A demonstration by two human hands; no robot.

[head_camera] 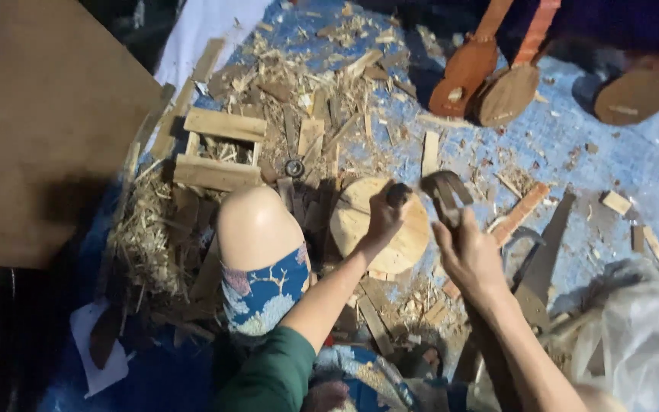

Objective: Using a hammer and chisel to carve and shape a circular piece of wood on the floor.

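One pale round wooden block (379,225)

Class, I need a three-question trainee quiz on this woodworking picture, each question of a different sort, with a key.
1. True or false: the left hand rests on the round wooden block.
2. What does the right hand grip? A) a curved dark metal blade B) a paintbrush C) a cup
3. Fill in: beside the bare knee lies a small frame of wooden ____.

Key: 1 true. 2 A, the curved blade. 3 slats.
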